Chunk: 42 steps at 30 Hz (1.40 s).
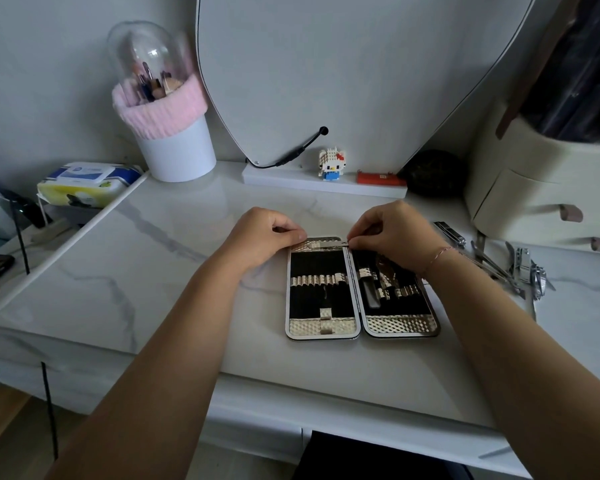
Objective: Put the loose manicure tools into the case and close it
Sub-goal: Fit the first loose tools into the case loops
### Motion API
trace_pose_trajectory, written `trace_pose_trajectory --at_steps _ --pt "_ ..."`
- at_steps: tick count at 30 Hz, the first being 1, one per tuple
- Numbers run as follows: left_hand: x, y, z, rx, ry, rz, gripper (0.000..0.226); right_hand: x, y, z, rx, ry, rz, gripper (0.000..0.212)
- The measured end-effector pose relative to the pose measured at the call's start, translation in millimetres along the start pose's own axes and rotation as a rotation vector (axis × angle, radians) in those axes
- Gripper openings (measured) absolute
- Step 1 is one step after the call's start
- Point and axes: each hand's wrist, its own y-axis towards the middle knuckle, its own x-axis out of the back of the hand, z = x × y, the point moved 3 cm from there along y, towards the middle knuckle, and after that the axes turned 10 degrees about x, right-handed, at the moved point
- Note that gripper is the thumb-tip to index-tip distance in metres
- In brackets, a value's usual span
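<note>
The manicure case (322, 329) lies open and flat on the marble table, with black lining and gold elastic loops in both halves. My left hand (263, 233) has curled fingers, and its thumb presses the top edge of the case's left half. My right hand (392, 230) pinches a thin metal tool (333, 242) that lies across the top of the left half. A nail file (372, 289) and a few pieces sit in the right half. Several loose steel tools (513, 268), clippers and scissors among them, lie on the table to the right of the case.
At the back stand a mirror (343, 64) on a white base, a block figurine (332, 164), a red item (380, 178) and a dark round object (433, 171). A cream drawer organiser (541, 188) is at the right. A brush holder (168, 133) and wipes pack (83, 183) are at the left.
</note>
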Motion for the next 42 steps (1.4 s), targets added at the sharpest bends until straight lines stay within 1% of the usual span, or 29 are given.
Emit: trace_pose_trajectory --at_steps 21,24,28,32,38,40,42 --pt "-2.6 0.9 1.1 0.003 -0.010 -0.014 0.016 -12.3 6.1 4.0 0.027 0.034 0.019 0.001" --pt "-2.7 0.5 1.1 0.006 -0.017 -0.020 0.013 -20.6 9.2 10.1 0.056 -0.026 0.053 0.007" --pt "-1.7 -0.1 1.1 0.013 -0.034 -0.005 0.013 -23.1 9.3 9.4 0.037 -0.008 0.019 0.009" --pt "-1.7 -0.2 0.1 0.020 -0.023 0.010 0.004 -24.1 8.3 8.5 0.032 -0.039 -0.034 0.003" --pt "-1.6 -1.2 -1.7 0.021 -0.012 -0.001 0.006 -24.7 8.1 8.3 0.027 -0.040 -0.057 0.005" --pt "-1.7 -1.8 -2.5 0.024 -0.017 -0.007 0.003 -22.7 5.5 9.4 0.033 -0.026 -0.054 0.006" --pt "-1.7 -1.9 -3.3 0.022 -0.016 -0.010 0.003 -14.1 0.6 9.1 0.030 0.044 -0.066 0.009"
